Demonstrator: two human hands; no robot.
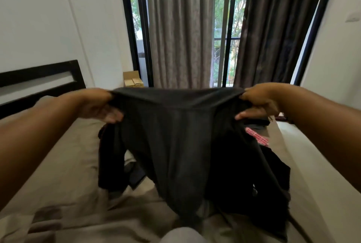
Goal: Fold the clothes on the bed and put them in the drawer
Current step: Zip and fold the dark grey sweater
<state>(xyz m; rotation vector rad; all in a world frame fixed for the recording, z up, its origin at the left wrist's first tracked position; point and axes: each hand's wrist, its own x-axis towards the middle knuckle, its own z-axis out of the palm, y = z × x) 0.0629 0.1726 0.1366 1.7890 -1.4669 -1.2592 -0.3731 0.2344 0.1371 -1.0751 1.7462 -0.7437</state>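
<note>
Both hands, left hand (97,106) and right hand (257,102), gripped the dark garment (175,145) stretched above the bed (64,164), probably ready for folding.

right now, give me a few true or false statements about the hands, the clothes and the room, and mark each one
1. The left hand and right hand both grip the dark garment. True.
2. The dark garment lies folded flat on the bed. False: it is held up, unfolded, hanging down to the bed.
3. A cardboard box stands near the curtains. True.
4. The curtains are fully closed. False: gaps between them show greenery outside.
</note>
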